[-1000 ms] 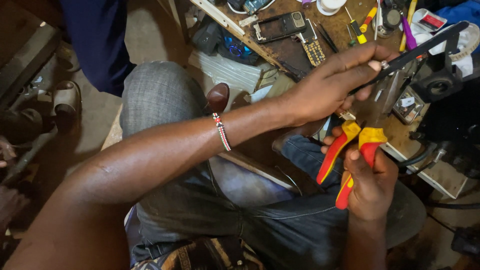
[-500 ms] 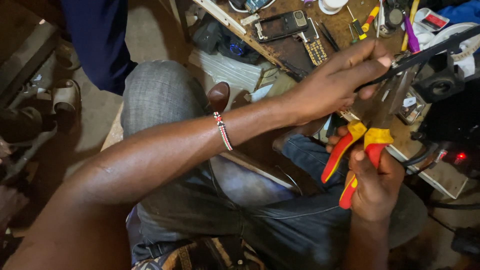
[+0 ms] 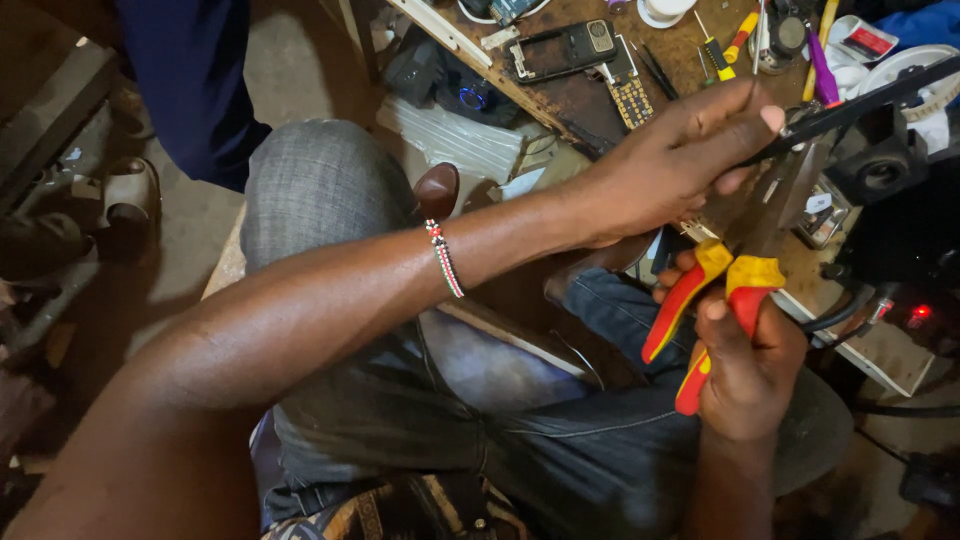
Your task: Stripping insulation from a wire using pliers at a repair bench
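Fingers (image 3: 735, 335) of the right hand (image 3: 745, 375) clench red-and-yellow pliers (image 3: 700, 310); left hand (image 3: 665, 170) pinches a dark flat strip (image 3: 860, 105).
The strip sits at two o'clock over the cluttered desk (image 3: 580, 95); a steady left-hand pinch and slow squeeze would suit.

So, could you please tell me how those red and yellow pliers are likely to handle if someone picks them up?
The pliers probably feel stiff and fairly heavy for their size, given the metal jaws. The coated handles, gripped by the right hand, likely resist slipping. Lying flat, they seem unlikely to roll.
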